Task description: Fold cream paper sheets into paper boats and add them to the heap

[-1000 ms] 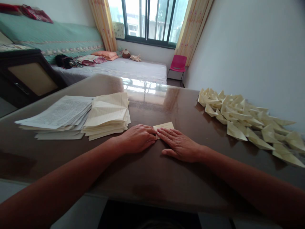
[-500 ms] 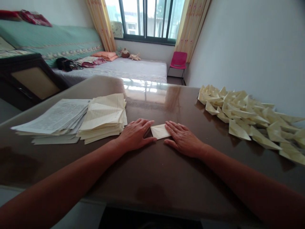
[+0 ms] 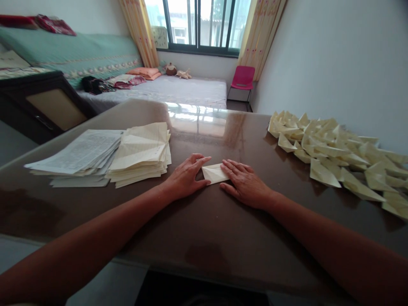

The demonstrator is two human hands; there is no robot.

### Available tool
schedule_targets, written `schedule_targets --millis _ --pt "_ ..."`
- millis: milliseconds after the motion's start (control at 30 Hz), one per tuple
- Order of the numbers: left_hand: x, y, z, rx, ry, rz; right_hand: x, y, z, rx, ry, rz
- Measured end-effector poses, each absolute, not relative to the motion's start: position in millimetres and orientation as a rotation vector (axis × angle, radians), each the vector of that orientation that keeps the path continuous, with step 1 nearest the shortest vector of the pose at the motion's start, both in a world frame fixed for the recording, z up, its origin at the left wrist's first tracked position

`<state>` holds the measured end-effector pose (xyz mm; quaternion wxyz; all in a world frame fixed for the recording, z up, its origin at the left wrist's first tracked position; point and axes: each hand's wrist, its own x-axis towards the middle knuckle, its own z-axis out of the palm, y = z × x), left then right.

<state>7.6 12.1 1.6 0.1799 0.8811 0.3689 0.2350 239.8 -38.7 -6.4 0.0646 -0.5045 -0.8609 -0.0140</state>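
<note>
A small folded piece of cream paper (image 3: 214,173) lies on the brown table between my two hands. My right hand (image 3: 244,180) rests flat, its outstretched fingers covering the paper's right end. At the left end is my left hand (image 3: 188,176), with thumb and index finger apart; the thumb touches or nearly touches the lower left corner and the index finger is raised above the upper one. Neither hand is closed around the paper.
Left of my hands lie a stack of cream sheets (image 3: 140,148) and a stack of white printed sheets (image 3: 79,155). Many folded paper boats (image 3: 331,148) crowd the table's right side along the wall. Beyond the glossy table (image 3: 204,238) stand a bed (image 3: 191,91) and a pink chair (image 3: 242,78).
My left hand's fingers have lifted slightly off the paper's left end. My right hand stays on the paper. The whole view has shifted a little.
</note>
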Motion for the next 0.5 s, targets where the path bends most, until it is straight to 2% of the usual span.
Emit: schedule_targets --millis 233,500 --pt "13.5 14.8 -2.4 2.099 0.922 0.856 240.1 -38.8 -7.3 -1.518 -2.6 -0.033" --pt "15.6 16.0 0.6 1.977 0.847 0.938 240.9 -38.8 -6.8 -1.503 -2.596 -0.022"
